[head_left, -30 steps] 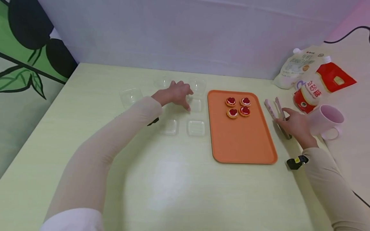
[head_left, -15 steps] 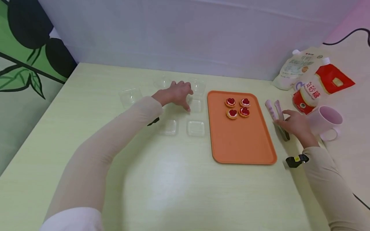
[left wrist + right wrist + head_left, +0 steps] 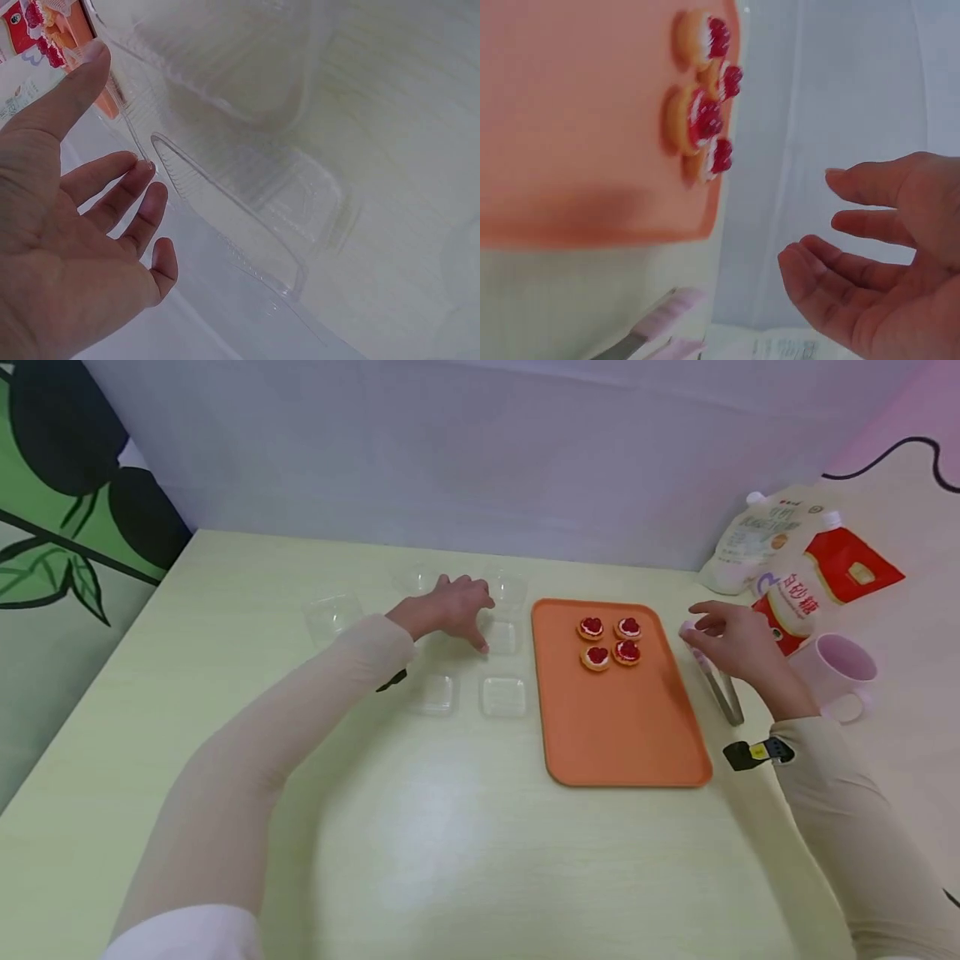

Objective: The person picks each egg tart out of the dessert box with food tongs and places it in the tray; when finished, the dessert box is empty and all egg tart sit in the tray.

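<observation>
My left hand (image 3: 452, 610) reaches over the clear plastic boxes (image 3: 503, 697), fingers loosely bent and thumb spread. In the left wrist view the fingertips (image 3: 142, 174) come right at the edge of one clear box (image 3: 225, 202), and nothing is gripped. Over at the right, my right hand (image 3: 738, 643) hovers above the handle end of a pair of tongs (image 3: 726, 695) with pale pink grips. Seen from the right wrist, the hand (image 3: 877, 262) has bent, separated fingers around an empty gap, apart from the tongs (image 3: 667, 311). Several small berry-topped tarts (image 3: 596, 657) sit on the orange tray (image 3: 626, 735).
Behind the right hand stand a red-and-white sugar pouch (image 3: 798, 597) and a pale spouted pouch (image 3: 753, 539). A pink mug (image 3: 832, 668) is beside the right wrist, near the table's edge. A pale curtain (image 3: 450, 460) hangs along the back.
My right hand has let go of the tongs and risen off them toward their handle end. The tongs lie closer together than before. The left hand has kept its place.
</observation>
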A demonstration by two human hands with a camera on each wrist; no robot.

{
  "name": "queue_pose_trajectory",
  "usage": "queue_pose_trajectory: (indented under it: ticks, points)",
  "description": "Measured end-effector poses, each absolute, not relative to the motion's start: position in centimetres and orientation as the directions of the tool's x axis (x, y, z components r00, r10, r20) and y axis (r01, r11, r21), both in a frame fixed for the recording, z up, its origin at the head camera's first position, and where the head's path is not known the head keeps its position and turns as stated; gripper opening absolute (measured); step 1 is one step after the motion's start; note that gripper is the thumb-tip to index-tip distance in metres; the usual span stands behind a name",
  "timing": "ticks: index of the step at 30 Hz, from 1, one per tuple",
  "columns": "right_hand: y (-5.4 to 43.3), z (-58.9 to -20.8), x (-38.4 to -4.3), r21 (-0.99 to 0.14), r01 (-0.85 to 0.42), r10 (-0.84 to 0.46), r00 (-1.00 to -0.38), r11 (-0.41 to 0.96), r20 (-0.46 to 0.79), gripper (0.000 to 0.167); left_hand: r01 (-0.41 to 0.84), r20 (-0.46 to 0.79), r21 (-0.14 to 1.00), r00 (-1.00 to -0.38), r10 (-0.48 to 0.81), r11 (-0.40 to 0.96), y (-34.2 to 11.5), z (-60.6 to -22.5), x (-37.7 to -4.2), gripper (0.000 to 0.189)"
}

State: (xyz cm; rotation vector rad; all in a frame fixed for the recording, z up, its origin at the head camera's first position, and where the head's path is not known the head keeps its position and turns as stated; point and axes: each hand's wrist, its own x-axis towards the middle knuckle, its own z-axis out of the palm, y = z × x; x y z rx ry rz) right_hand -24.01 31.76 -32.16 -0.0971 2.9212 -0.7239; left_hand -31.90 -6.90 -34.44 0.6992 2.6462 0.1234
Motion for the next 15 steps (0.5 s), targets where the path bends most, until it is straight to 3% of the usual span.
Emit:
queue_pose_trajectory:
  ticks: [10,15]
  points:
    - [27.6,-30.4,-25.3,-0.510,-0.149,-0.165,-0.986,0.847,0.013,0.051,0.469,-0.317,0.182,-0.804,0.503,0.864,-7.1,-34.7,-31.8,0.089]
    - [26.3,-30.1,-26.4,-0.511,-0.212,-0.191,-0.977,0.833,0.093,0.052,0.477,-0.233,0.232,-0.819,0.525,0.848,-7.7,-34.4,-31.9,0.081]
